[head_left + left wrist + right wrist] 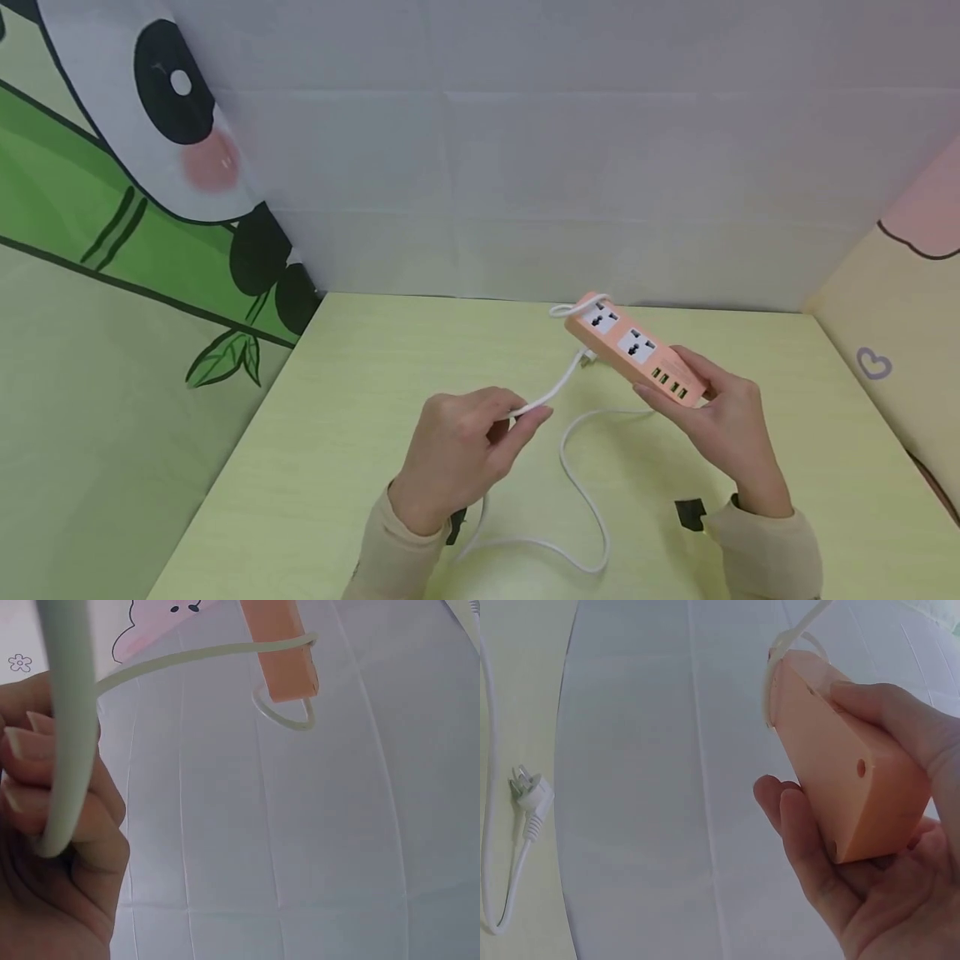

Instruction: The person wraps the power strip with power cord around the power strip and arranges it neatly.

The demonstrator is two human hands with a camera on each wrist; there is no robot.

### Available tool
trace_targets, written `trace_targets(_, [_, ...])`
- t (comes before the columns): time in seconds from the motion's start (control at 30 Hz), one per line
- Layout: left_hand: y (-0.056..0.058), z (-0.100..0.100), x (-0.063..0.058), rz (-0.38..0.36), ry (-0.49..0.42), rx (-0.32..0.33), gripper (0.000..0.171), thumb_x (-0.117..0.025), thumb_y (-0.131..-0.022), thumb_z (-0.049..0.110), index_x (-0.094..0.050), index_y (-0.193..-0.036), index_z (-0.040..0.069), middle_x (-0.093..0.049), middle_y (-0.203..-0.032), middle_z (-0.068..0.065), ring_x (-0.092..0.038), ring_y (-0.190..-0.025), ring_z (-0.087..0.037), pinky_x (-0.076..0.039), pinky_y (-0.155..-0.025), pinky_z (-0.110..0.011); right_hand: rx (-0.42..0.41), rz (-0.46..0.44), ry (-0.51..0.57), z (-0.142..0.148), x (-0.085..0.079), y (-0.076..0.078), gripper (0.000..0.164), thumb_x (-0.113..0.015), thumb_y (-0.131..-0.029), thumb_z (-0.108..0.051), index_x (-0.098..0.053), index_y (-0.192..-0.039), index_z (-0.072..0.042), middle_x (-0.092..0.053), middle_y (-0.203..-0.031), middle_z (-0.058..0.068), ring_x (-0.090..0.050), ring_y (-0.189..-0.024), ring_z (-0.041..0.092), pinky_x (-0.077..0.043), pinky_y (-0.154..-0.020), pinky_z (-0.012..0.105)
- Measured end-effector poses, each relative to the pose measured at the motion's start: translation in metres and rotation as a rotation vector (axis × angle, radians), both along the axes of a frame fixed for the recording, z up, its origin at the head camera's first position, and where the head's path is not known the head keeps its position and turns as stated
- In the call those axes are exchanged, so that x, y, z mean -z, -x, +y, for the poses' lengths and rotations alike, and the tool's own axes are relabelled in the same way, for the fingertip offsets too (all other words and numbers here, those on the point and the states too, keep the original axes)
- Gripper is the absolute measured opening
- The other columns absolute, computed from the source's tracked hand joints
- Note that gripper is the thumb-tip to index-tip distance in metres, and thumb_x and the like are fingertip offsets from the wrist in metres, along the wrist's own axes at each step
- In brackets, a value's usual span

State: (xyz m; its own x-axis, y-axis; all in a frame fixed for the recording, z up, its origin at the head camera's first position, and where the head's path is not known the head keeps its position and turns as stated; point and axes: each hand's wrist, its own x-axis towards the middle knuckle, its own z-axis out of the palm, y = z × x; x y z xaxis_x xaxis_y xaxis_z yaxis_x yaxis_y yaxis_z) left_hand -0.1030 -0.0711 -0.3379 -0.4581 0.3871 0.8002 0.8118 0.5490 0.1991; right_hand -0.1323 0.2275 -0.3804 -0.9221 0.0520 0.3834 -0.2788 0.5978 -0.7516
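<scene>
An orange power strip (609, 340) with white sockets and several USB ports is tilted above the table. My right hand (723, 417) grips its near end, thumb on one side and fingers on the other, as the right wrist view shows. White cord (557, 388) loops round the strip's far end. Between thumb and fingers, my left hand (468, 454) pinches this cord, left of the strip. The slack cord (573, 475) curves across the table below both hands. In the right wrist view the white plug (534, 793) lies on the table, prongs exposed.
The pale yellow table (360, 367) meets a grey-white sheet backdrop (480, 167) at its far edge. Printed panels stand at left (150, 333) and right (892, 325). A black tape patch (690, 514) sits near the right sleeve; another dark piece (456, 527) shows by the left wrist.
</scene>
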Motion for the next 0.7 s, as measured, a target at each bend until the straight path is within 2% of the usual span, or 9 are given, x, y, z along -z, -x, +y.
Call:
trace_targets(0.17, [0.003, -0.004, -0.012, -0.054, 0.046, 0.085, 0.014, -0.069, -0.096, 0.018, -0.067, -0.084, 0.012, -0.054, -0.064, 0.008, -0.042, -0.053, 0.002, -0.034, -0.052, -0.007, -0.04, -0.012, -0.028, 0.003, -0.002, -0.003, 0.053, -0.089, -0.079, -0.022, -0.07, -0.127, -0.015, -0.07, -0.099, -0.003, -0.059, -0.07, 0.003, -0.045, -0.052, 0.019])
trace_targets(0.33, [0.008, -0.013, -0.034, -0.09, 0.193, 0.172, 0.007, -0.062, -0.099, 0.014, -0.065, -0.094, 0.012, -0.06, -0.075, 0.009, -0.045, -0.057, 0.002, -0.036, -0.053, -0.009, -0.082, -0.041, -0.033, 0.003, -0.005, -0.01, 0.053, -0.088, -0.081, -0.023, -0.069, -0.13, -0.014, -0.072, -0.104, 0.006, -0.058, -0.071, 0.004, -0.046, -0.055, 0.019])
trace_targets(0.43, [0.012, -0.018, -0.047, -0.065, 0.265, 0.229, 0.005, -0.063, -0.099, 0.013, -0.065, -0.096, 0.01, -0.057, -0.074, 0.008, -0.04, -0.055, 0.001, -0.035, -0.052, -0.01, -0.11, -0.068, -0.044, 0.004, -0.007, -0.016, 0.055, -0.088, -0.081, -0.024, -0.068, -0.131, -0.012, -0.073, -0.104, 0.008, -0.058, -0.071, 0.004, -0.046, -0.055, 0.02])
trace_targets(0.53, [0.015, -0.02, -0.061, -0.043, 0.3, 0.266, 0.006, -0.065, -0.099, 0.013, -0.068, -0.096, 0.009, -0.054, -0.071, 0.006, -0.037, -0.053, 0.0, -0.033, -0.051, -0.012, -0.146, -0.086, -0.055, 0.004, -0.008, -0.023, 0.055, -0.088, -0.08, -0.024, -0.069, -0.131, -0.015, -0.073, -0.1, 0.006, -0.056, -0.069, 0.006, -0.045, -0.054, 0.021])
trace_targets(0.7, [0.022, -0.017, -0.076, -0.013, 0.324, 0.284, 0.005, -0.069, -0.097, 0.012, -0.071, -0.099, 0.008, -0.057, -0.073, 0.005, -0.039, -0.054, -0.003, -0.036, -0.052, -0.015, -0.211, -0.116, -0.054, 0.007, -0.01, -0.029, 0.056, -0.088, -0.081, -0.026, -0.068, -0.132, -0.016, -0.075, -0.099, 0.003, -0.057, -0.071, 0.007, -0.044, -0.055, 0.022])
